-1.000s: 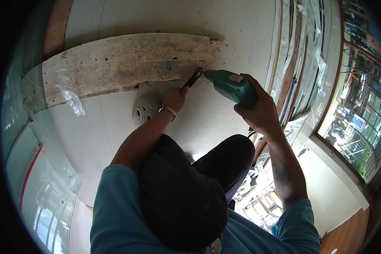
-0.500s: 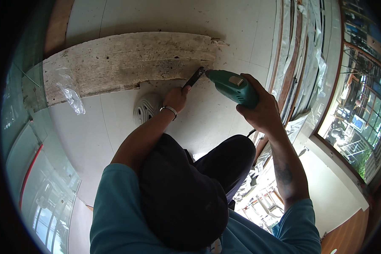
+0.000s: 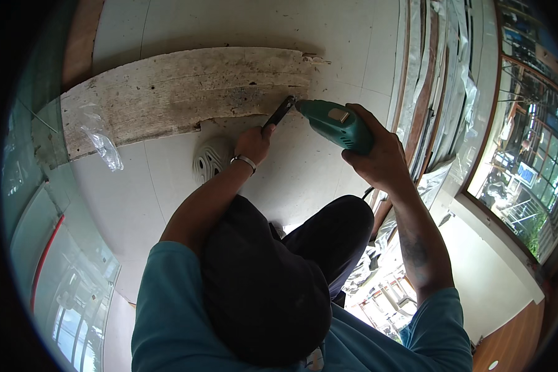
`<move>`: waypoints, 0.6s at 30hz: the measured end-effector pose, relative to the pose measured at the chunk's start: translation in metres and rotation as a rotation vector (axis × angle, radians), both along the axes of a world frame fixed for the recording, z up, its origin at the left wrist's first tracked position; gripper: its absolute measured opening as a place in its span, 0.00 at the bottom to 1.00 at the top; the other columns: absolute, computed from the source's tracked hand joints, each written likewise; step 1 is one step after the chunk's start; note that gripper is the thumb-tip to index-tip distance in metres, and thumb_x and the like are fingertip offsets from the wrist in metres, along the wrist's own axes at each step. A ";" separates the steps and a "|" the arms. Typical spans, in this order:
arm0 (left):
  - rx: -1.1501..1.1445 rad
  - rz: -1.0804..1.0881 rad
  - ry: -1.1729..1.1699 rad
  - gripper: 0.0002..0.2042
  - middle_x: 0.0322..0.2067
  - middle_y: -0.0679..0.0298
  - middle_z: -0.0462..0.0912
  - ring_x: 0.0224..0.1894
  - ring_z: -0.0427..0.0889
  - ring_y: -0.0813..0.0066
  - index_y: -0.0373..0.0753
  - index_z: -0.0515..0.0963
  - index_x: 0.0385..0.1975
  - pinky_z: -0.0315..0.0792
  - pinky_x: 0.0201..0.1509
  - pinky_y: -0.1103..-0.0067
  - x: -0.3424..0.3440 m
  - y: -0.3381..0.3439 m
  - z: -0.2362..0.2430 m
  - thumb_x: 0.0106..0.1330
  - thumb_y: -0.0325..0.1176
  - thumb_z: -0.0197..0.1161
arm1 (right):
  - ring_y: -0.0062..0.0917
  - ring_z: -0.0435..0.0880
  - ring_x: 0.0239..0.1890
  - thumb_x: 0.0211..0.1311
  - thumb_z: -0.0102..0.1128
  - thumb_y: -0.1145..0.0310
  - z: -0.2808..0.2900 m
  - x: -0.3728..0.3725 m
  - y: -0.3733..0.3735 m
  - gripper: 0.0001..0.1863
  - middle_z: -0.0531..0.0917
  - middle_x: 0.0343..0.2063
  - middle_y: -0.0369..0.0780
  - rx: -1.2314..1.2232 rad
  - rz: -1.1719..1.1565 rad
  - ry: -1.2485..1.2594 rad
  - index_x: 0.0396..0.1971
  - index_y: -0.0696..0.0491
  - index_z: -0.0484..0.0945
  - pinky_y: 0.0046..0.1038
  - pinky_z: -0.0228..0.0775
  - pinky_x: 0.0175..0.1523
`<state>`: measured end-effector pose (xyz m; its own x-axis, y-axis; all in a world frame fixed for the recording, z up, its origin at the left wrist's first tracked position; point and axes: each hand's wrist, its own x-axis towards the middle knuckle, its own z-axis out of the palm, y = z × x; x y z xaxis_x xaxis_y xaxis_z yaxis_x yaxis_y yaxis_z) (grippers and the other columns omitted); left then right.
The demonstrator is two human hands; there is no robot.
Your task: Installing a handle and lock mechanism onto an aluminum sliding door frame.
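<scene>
My left hand (image 3: 254, 144) is closed on the near end of a short, narrow dark bar (image 3: 281, 113), which slants up and to the right over the edge of a weathered plank (image 3: 149, 93). A green power drill (image 3: 338, 126) lies almost level in my right hand (image 3: 381, 161), fingers wrapped round its handle. The drill's nose points left at the bar's far end. Whether the bit touches the bar is too small to tell. My right fingertips are partly hidden behind the drill.
A pale grey shoe (image 3: 212, 160) rests beside the plank, below my left hand. Clear plastic wrapping (image 3: 102, 142) lies across the plank's left part. Long strips (image 3: 428, 93), partly wrapped, line the right side. Glass sheets (image 3: 62, 285) stand at left. My dark-trousered knee (image 3: 347, 217) is below the drill.
</scene>
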<state>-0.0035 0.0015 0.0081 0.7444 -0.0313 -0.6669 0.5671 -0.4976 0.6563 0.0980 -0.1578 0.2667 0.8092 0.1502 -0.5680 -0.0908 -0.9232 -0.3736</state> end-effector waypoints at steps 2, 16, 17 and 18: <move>0.039 -0.003 -0.028 0.27 0.22 0.46 0.80 0.30 0.81 0.45 0.33 0.78 0.27 0.73 0.35 0.58 0.000 -0.001 0.000 0.69 0.55 0.48 | 0.45 0.83 0.44 0.44 0.65 0.71 0.000 0.000 0.000 0.37 0.84 0.41 0.47 -0.001 -0.006 0.007 0.60 0.41 0.67 0.38 0.74 0.53; 0.066 -0.021 -0.120 0.26 0.18 0.47 0.79 0.25 0.81 0.48 0.32 0.77 0.25 0.74 0.31 0.60 -0.002 0.002 0.007 0.68 0.54 0.53 | 0.41 0.84 0.45 0.43 0.63 0.72 -0.002 -0.009 -0.004 0.38 0.84 0.41 0.48 0.051 -0.083 -0.008 0.61 0.43 0.67 0.35 0.75 0.53; 0.056 -0.016 -0.110 0.26 0.18 0.47 0.79 0.25 0.81 0.48 0.32 0.77 0.25 0.74 0.31 0.60 -0.001 0.002 0.009 0.68 0.53 0.53 | 0.41 0.84 0.45 0.43 0.63 0.72 -0.002 -0.010 -0.005 0.38 0.84 0.41 0.48 0.065 -0.084 -0.022 0.61 0.43 0.67 0.34 0.75 0.53; 0.056 -0.016 -0.112 0.26 0.18 0.47 0.79 0.25 0.81 0.48 0.32 0.77 0.25 0.74 0.31 0.60 -0.002 0.002 0.008 0.68 0.53 0.53 | 0.41 0.84 0.45 0.43 0.63 0.72 -0.001 -0.010 -0.004 0.38 0.84 0.41 0.48 0.065 -0.083 -0.024 0.61 0.43 0.67 0.34 0.75 0.53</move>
